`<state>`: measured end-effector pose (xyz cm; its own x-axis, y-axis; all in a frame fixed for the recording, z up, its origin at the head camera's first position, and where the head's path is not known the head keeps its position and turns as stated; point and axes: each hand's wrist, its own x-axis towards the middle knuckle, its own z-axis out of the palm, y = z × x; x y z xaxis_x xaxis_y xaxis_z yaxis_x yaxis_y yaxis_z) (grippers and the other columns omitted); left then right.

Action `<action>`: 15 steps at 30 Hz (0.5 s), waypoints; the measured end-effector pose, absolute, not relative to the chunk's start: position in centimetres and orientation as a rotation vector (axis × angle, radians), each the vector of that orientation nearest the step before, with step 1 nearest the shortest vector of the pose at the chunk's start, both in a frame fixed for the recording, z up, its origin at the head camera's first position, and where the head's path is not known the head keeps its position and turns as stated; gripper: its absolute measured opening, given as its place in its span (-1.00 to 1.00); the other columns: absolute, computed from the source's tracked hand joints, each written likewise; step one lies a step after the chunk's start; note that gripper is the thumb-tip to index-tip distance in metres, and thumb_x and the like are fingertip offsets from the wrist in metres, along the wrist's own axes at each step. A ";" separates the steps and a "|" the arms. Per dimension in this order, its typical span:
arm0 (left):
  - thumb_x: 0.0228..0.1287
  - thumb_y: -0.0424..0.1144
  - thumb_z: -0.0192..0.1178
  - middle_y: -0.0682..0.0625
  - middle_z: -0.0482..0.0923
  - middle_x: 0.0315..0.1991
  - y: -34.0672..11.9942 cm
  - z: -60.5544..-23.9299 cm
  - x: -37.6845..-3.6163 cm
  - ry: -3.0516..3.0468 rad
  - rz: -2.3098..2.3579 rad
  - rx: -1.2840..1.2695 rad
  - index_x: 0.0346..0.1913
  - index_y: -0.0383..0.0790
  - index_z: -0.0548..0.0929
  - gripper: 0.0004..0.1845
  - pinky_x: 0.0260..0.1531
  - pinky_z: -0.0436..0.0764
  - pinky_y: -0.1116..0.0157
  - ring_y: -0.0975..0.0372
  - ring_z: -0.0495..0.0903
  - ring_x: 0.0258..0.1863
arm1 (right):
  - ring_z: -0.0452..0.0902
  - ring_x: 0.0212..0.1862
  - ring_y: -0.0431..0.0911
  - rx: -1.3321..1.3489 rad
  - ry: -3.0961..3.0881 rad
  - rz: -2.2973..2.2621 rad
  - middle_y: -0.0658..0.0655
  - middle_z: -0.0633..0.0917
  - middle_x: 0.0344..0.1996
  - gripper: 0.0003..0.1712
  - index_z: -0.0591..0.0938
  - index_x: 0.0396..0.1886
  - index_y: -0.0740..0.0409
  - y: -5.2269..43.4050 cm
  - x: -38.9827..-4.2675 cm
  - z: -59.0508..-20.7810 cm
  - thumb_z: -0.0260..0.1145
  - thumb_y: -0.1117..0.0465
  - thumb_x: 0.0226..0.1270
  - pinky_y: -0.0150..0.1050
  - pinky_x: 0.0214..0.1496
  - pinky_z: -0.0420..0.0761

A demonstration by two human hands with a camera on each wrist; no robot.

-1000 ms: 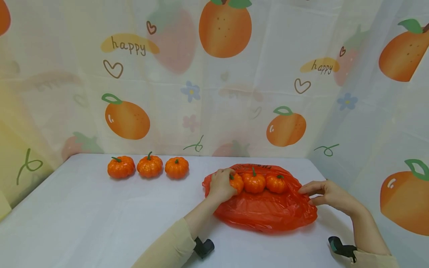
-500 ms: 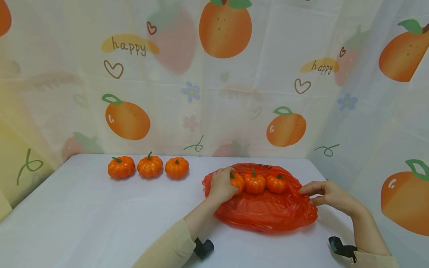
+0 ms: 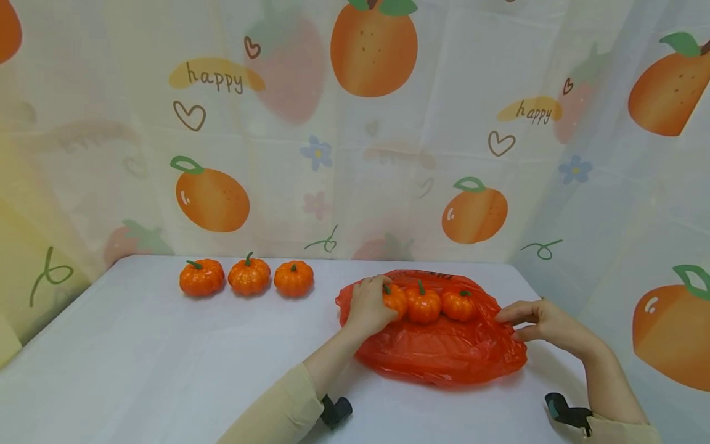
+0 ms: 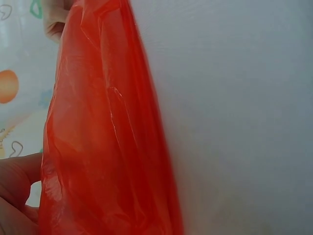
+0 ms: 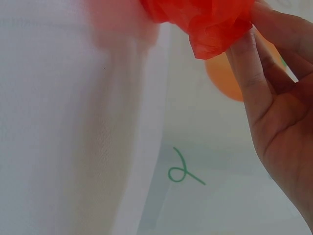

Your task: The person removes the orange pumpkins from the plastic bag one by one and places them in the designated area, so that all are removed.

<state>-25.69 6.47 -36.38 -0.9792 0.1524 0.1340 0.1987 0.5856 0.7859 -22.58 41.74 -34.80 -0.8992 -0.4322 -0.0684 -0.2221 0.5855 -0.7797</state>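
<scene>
A red plastic bag point(image 3: 438, 354) lies on the right side of the white table, its mouth spread. Three small orange pumpkins with green stems sit in a row in its opening: a left one point(image 3: 395, 301), a middle one point(image 3: 424, 306) and a right one point(image 3: 458, 306). My left hand point(image 3: 368, 306) grips the left pumpkin from its side, thumb in front and fingers behind, hiding part of it. At the bag's right edge, my right hand point(image 3: 546, 322) pinches the plastic between thumb and fingers. The right wrist view shows its fingertips point(image 5: 243, 41) against the red film.
Three more orange pumpkins stand in a row at the back left of the table point(image 3: 166, 357): one point(image 3: 202, 279) with a leaning stem, one point(image 3: 249, 276) with an upright stem and one point(image 3: 294, 279) nearest the bag. A fruit-printed curtain point(image 3: 377, 185) hangs behind the table.
</scene>
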 end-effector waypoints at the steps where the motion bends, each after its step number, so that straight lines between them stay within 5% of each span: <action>1: 0.04 -0.36 0.45 -0.18 0.46 0.23 6.5 -36.4 -25.7 -2.750 -1.377 -0.306 0.21 -0.21 0.51 -0.38 0.19 0.56 -0.09 -0.04 0.33 0.24 | 0.58 -0.05 -0.40 -0.537 2.566 -1.211 -0.15 0.72 -0.01 -0.62 0.65 0.10 0.33 41.7 -22.6 -34.8 0.27 0.34 0.28 -0.29 -0.13 0.73; 15: 0.04 -0.38 0.43 -0.17 0.48 0.20 6.3 -35.9 -25.5 -2.720 -1.379 -0.365 0.19 -0.22 0.51 -0.41 0.20 0.54 -0.07 -0.04 0.33 0.24 | 0.57 -0.05 -0.41 -0.542 2.570 -1.212 -0.10 0.72 0.00 -0.62 0.65 0.10 0.32 41.8 -22.6 -34.8 0.27 0.34 0.28 -0.28 -0.14 0.73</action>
<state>-25.48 6.34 -35.93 -0.9694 0.1784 0.1687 0.2415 0.5692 0.7859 -22.61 41.79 -34.83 -0.9001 -0.4308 -0.0644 -0.2243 0.5851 -0.7793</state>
